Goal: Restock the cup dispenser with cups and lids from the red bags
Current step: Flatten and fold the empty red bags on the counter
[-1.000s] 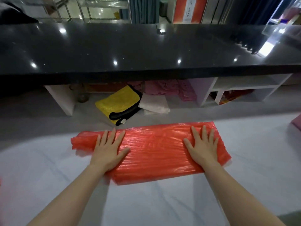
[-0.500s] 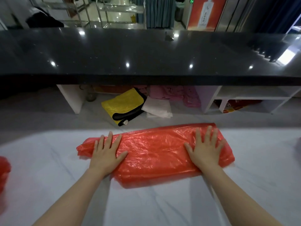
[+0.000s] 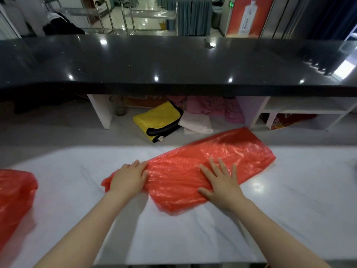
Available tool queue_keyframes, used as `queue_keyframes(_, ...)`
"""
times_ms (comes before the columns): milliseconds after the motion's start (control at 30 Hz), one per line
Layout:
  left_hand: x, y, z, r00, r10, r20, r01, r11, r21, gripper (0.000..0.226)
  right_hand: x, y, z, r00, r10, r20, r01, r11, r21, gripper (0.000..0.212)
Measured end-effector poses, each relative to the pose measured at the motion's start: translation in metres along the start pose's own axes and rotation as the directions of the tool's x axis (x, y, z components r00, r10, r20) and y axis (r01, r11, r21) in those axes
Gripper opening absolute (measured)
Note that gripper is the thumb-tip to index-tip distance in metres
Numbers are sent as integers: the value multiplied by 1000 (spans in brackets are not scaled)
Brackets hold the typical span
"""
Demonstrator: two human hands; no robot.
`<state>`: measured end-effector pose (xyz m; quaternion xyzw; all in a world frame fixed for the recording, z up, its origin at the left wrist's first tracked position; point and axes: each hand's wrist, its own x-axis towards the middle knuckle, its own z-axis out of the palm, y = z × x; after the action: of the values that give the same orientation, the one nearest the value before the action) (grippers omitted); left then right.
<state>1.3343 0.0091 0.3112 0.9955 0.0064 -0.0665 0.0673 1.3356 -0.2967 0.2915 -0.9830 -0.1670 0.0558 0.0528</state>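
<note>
Pressing the red bag (image 3: 193, 171) flat, the right hand (image 3: 222, 182) spreads straight fingers on top, while the left hand (image 3: 128, 177) covers its bunched end just beyond the fingertips, apparently steadying it for opening.

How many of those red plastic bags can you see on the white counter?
2. One long red bag lies in the middle, under both hands. A second red bag sits at the counter's left edge, partly cut off by the frame, so more may lie out of view.
</note>
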Motion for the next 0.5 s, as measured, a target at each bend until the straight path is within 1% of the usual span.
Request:
queue_keyframes(33, -1, -7, -6, 1000, -6, -29, 5, 999, -43, 39, -4, -4, -4, 998, 2, -65, -1, 1000, 16, 70)
queue_keyframes(67, -1, -14, -11, 999, -19, -41, 16, 997, -74, 38, -10, -10, -8, 989, -22, -143, 26, 999, 31, 64)
queue_keyframes(133, -3, -32, -16, 999, -27, -25, 23, 990, -137, 42, -19, -26, -13, 942, -103, -318, 130, 990, 62, 52)
queue_keyframes(167, -5, -42, -17, 1000, -18, -10, 15, 979, -204, 42, -23, -36, -13, 914, -143, -380, 185, 980, 77, 50)
queue_keyframes(200, -6, -50, -19, 1000, 1, 13, 3, 959, -282, 41, -27, -46, -12, 901, -189, -390, 236, 969, 77, 52)
queue_keyframes(233, -7, -57, -20, 999, 31, 38, -15, 932, -362, 41, -31, -56, -9, 902, -236, -361, 279, 958, 71, 57)
queue_keyframes(267, -7, -64, -22, 996, 67, 65, -33, 901, -432, 43, -33, -65, -5, 919, -261, -296, 297, 951, 83, 63)
queue_keyframes(333, -8, -72, -23, 984, 148, 104, -77, 862, -501, 54, -38, -77, 4, 969, -222, -108, 238, 955, 174, 79)
queue_keyframes(367, -7, -73, -23, 977, 183, 108, -107, 862, -495, 59, -40, -78, 9, 981, -192, -21, 192, 960, 205, 89)
queue_keyframes(400, -7, -74, -22, 970, 219, 107, -144, 869, -474, 63, -43, -77, 12, 983, -181, 32, 171, 965, 200, 100)
queue_keyframes(467, -7, -73, -21, 947, 307, 97, -247, 887, -390, 66, -48, -72, 16, 980, -184, 76, 169, 971, 171, 114)
queue_keyframes(500, -9, -72, -21, 925, 366, 99, -318, 891, -325, 67, -52, -69, 17, 980, -177, 88, 161, 973, 164, 115)
